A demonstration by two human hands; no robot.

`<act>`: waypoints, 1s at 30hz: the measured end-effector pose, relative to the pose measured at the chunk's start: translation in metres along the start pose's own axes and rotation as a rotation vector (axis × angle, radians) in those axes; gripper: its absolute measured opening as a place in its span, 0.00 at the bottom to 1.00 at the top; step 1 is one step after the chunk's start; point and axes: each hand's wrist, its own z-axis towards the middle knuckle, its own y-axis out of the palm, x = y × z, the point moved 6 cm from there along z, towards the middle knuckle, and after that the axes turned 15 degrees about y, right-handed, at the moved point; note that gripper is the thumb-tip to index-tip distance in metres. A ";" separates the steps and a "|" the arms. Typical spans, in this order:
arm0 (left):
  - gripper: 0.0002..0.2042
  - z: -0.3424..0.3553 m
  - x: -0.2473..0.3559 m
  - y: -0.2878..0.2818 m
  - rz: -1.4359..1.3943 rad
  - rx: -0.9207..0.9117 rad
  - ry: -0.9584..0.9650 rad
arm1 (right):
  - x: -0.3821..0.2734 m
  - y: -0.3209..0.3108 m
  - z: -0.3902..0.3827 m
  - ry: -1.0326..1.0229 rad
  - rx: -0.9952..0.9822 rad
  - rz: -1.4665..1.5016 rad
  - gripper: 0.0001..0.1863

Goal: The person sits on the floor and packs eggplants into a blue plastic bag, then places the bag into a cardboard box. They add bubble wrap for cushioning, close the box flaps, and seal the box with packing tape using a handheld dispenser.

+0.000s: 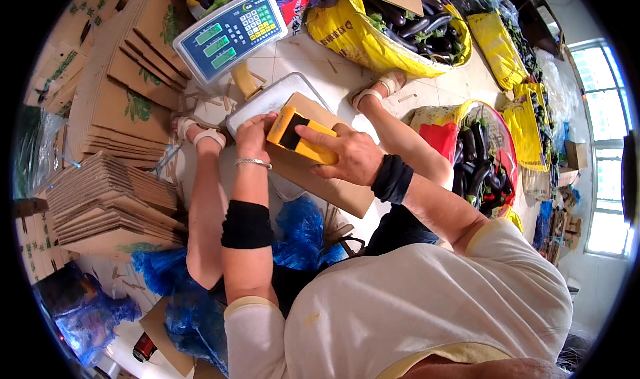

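Note:
A yellow boxy handheld device (319, 154) with a black panel is over a brown cardboard box (343, 191). My right hand (353, 156) is closed around its right end, index finger laid along the black panel. My left hand (255, 138), with a bracelet at the wrist, is closed at the left end of the box, close to the device. Its fingertips are partly hidden, so whether it grips box or device is unclear. The box lies slantwise across the metal platform (241, 120) of a weighing scale, whose blue display and keypad (233, 36) stand beyond it.
Flattened cartons (113, 206) are stacked at the left. Yellow sacks of eggplants (393, 29) stand at the far side, and a red-lined sack of eggplants (483, 156) is at my right. Blue plastic bags (197, 319) lie near my legs. Cardboard scraps litter the tiled floor.

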 end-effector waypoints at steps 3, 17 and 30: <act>0.05 0.044 0.011 -0.028 0.293 -0.031 0.027 | -0.004 -0.006 -0.003 0.065 0.036 0.015 0.38; 0.14 0.131 -0.085 -0.104 1.422 -0.334 0.439 | 0.026 -0.001 -0.011 0.261 -0.066 -0.085 0.37; 0.12 0.115 -0.088 -0.091 0.761 -0.416 0.164 | 0.024 -0.003 -0.016 0.173 0.003 -0.041 0.36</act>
